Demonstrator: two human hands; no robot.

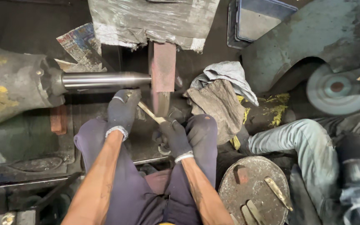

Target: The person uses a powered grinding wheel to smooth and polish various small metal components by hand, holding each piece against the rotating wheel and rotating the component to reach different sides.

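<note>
A single head-worn camera looks almost straight down from the seated person's own eye level, close over their knees and forearms. The view faces forward toward the grinding wheel (pixel 161 79) at frame centre, with the floor (pixel 30 141) filling the edges. No second view overlaps it.

Spinning wheel (pixel 161 103) blurred, metal strip's (pixel 150 112) tip hidden

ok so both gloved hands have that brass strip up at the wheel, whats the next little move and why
Probably ease the brass strip slightly along the spinning wheel, keeping the grip. The left hand holds its far end beside the wheel face and the right hand steadies the near end, so a small slide would likely bring fresh metal to the wheel.
</note>
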